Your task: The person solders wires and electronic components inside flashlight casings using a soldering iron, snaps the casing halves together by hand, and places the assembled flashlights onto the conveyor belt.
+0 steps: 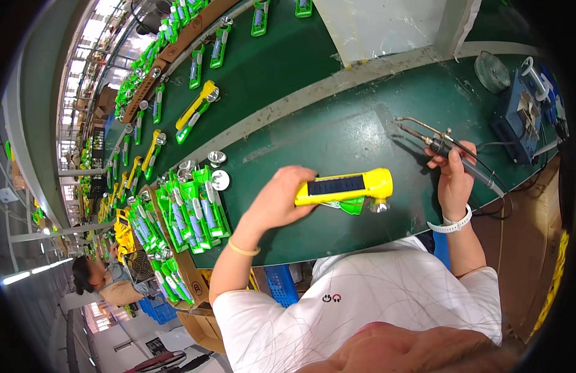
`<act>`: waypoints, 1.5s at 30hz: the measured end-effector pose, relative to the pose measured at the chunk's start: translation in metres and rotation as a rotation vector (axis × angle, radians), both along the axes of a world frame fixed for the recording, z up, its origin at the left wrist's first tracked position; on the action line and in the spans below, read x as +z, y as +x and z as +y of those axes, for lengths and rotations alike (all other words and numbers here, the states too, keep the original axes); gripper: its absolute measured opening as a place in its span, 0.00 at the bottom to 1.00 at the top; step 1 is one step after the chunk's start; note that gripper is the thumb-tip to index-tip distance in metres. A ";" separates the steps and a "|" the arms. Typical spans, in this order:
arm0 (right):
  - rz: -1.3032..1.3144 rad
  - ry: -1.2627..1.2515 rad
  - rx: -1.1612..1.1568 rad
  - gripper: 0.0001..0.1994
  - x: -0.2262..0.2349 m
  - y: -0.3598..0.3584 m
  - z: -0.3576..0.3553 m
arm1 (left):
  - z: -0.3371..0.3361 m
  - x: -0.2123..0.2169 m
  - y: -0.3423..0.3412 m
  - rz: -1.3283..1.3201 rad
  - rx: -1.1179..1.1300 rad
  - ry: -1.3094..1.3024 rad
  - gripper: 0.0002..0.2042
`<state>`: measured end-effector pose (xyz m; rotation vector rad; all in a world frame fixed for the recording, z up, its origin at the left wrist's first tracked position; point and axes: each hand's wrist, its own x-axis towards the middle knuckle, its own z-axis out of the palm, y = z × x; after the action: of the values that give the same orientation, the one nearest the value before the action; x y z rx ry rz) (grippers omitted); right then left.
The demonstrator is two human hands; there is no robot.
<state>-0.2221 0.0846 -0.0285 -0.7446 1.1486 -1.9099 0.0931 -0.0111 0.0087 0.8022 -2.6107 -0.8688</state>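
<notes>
My left hand [280,200] grips the rear end of a yellow flashlight [347,185] with a dark panel on its side, held flat just above the green bench [337,133]. A green plastic piece [352,206] and a silver reflector [380,206] show under the flashlight's head. My right hand [454,179] holds a soldering iron [432,140] by its dark handle. Its metal tip points left, up and to the right of the flashlight and apart from it. A white watch band sits on that wrist.
Several green flashlight halves [191,217] are stacked at the left, with loose reflectors [219,179] beside them. A blue soldering station [516,118] stands at the right. More flashlights ride the green conveyor belt [269,56]. Another person [98,278] sits at the lower left by a small fan [138,266].
</notes>
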 end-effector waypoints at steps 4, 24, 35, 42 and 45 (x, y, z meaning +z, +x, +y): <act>0.000 0.000 0.023 0.10 -0.003 -0.001 0.004 | -0.024 -0.009 0.000 0.089 0.186 -0.039 0.25; 0.050 0.024 0.006 0.10 -0.011 0.008 -0.005 | -0.076 0.268 -0.097 0.641 -0.933 0.385 0.23; -0.072 0.068 -0.071 0.10 -0.023 -0.013 -0.003 | 0.038 0.177 -0.138 0.729 -0.791 0.695 0.19; 0.058 0.073 -0.076 0.11 0.012 0.006 0.010 | 0.096 0.132 -0.185 1.077 -0.653 0.665 0.16; 0.079 0.056 0.026 0.12 -0.009 0.010 0.003 | 0.068 0.156 -0.136 1.214 -0.643 0.569 0.15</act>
<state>-0.2118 0.0878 -0.0375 -0.8061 1.2297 -1.8335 -0.0429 0.0572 0.1647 -0.4731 -1.4694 -1.6099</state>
